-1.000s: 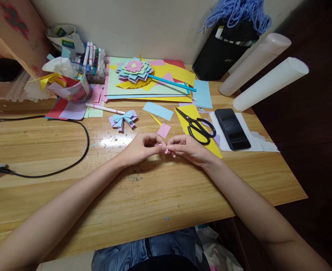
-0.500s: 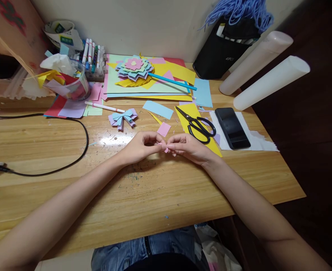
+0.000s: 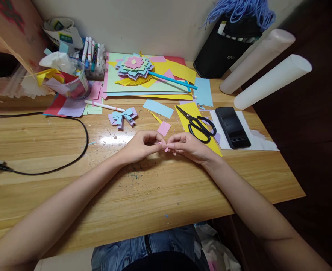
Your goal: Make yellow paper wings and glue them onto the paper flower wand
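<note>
Between my fingertips is a small folded piece of pink paper (image 3: 166, 149), mostly covered by the fingers. My left hand (image 3: 145, 146) pinches it from the left, and my right hand (image 3: 187, 146) pinches it from the right, just above the wooden table. Just beyond them lie a pink paper square (image 3: 164, 128) and a light blue paper strip (image 3: 158, 108). A blue and purple paper bow (image 3: 123, 118) rests to the left of my hands. Black-handled scissors (image 3: 197, 124) lie on a yellow sheet (image 3: 188, 110) beside my right hand.
A layered paper flower (image 3: 134, 67) on a blue stick lies on stacked coloured paper at the back. The phone (image 3: 232, 127) is at right, near two white tubes (image 3: 273, 81). A black cable (image 3: 87, 145) curves across the left. A plastic cup (image 3: 81, 84) holds paper scraps.
Both hands stay in nearly the same place, still pinching the pink paper. The view has shifted very slightly; the things on the table have not moved.
</note>
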Action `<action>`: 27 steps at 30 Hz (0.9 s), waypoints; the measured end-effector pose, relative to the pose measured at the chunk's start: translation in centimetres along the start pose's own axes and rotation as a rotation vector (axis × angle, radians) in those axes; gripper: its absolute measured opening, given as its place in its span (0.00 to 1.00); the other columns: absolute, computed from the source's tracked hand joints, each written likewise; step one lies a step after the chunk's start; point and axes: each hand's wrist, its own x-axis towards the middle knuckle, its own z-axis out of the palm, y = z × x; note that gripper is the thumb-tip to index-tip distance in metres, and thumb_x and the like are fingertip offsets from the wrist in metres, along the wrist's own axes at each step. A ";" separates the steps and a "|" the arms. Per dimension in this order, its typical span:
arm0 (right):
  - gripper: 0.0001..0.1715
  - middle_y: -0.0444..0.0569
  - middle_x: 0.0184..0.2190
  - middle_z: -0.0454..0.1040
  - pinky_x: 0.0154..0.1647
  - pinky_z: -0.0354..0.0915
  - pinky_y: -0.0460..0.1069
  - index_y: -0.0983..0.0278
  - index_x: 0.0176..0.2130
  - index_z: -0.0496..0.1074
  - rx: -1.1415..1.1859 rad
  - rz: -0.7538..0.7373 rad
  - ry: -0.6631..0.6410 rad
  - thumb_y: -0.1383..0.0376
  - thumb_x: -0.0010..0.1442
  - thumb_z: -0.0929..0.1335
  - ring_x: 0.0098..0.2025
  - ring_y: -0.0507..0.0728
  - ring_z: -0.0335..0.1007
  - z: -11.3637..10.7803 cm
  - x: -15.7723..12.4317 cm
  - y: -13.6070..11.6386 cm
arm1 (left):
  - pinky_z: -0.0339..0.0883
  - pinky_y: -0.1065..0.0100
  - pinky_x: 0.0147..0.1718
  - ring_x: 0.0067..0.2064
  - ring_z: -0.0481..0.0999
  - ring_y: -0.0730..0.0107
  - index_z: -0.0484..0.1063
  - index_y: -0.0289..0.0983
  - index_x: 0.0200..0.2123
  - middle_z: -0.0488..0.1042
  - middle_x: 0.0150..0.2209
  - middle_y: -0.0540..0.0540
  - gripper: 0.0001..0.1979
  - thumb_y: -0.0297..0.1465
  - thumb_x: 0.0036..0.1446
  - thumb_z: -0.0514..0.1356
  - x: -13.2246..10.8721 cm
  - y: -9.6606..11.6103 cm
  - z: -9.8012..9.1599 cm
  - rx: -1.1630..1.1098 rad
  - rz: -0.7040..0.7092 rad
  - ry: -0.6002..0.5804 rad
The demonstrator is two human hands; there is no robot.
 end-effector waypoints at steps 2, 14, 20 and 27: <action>0.07 0.43 0.24 0.73 0.25 0.57 0.42 0.66 0.27 0.76 -0.002 0.001 0.002 0.64 0.49 0.73 0.23 0.45 0.61 0.0 0.0 0.0 | 0.63 0.71 0.34 0.32 0.71 0.75 0.72 0.32 0.30 0.75 0.30 0.48 0.08 0.33 0.52 0.61 0.0 0.0 0.0 0.006 -0.001 0.005; 0.09 0.44 0.25 0.73 0.25 0.55 0.43 0.66 0.27 0.75 -0.041 0.019 0.042 0.61 0.48 0.73 0.25 0.46 0.63 0.0 -0.1 0.0 | 0.62 0.71 0.32 0.30 0.70 0.75 0.71 0.32 0.28 0.73 0.28 0.48 0.10 0.35 0.50 0.61 0.0 0.2 0.2 0.032 -0.011 0.027; 0.09 0.44 0.25 0.74 0.27 0.58 0.44 0.65 0.26 0.75 -0.052 0.006 0.063 0.61 0.47 0.74 0.25 0.47 0.64 0.1 -0.1 0.1 | 0.63 0.71 0.32 0.30 0.70 0.75 0.71 0.32 0.28 0.73 0.28 0.48 0.10 0.35 0.50 0.61 0.1 0.2 0.2 0.056 -0.007 0.030; 0.10 0.44 0.23 0.73 0.27 0.58 0.44 0.66 0.26 0.74 -0.146 -0.075 0.101 0.61 0.48 0.73 0.25 0.47 0.62 0.2 -0.2 0.1 | 0.62 0.72 0.31 0.30 0.70 0.75 0.72 0.32 0.29 0.73 0.28 0.48 0.10 0.35 0.51 0.61 0.1 0.3 0.1 0.063 -0.014 0.026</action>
